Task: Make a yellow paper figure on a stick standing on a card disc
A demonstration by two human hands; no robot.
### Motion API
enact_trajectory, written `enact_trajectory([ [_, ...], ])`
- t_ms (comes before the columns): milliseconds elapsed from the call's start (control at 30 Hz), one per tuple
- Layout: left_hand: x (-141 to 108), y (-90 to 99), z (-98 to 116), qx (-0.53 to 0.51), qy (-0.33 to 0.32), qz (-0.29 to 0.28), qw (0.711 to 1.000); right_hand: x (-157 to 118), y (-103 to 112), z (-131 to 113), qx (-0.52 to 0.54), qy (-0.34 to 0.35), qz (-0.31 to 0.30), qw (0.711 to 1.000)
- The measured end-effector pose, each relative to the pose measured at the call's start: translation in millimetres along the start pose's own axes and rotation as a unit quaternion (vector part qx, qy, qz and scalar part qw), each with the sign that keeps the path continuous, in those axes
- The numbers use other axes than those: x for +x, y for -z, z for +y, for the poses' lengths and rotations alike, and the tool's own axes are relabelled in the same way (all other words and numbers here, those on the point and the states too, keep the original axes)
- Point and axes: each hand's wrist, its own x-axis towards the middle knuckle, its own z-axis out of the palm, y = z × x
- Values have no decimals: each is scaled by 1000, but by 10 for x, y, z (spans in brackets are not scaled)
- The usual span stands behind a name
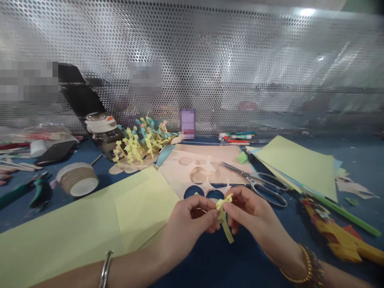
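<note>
A narrow yellow paper strip [228, 232], folded at its upper part, is pinched between both my hands, its loose tail hanging down. My left hand [195, 222] grips it from the left with thumb and fingers closed. My right hand [255, 216] pinches the folded top from the other side. Just beyond lies a peach paper sheet [180, 176] with round holes cut out of it. Grey-handled scissors [255, 180] rest partly open on that sheet, near my right hand. Large yellow-green paper [84, 224] lies to the left, partly behind my left forearm.
Small yellow and blue paper shapes [135, 146] stand clustered at the back, beside a lidded jar [103, 132]. A tape roll [78, 180] and green-handled pliers [39, 192] lie left. Stacked coloured paper [297, 160], a green pen [348, 214] and a yellow glue gun [339, 236] are right.
</note>
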Motion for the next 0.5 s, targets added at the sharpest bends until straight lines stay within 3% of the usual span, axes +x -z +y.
enact_trajectory([
  [167,-20,10,4,-22,5,-4,1000,-11,32,43,-24,-10,-4,1000],
  [367,-25,28,-22,-48,6,5,999,33,38,152,-61,-11,-76,995],
  [500,-10,29,-35,-48,8,-1,999,31,24,122,-88,0,-76,993],
])
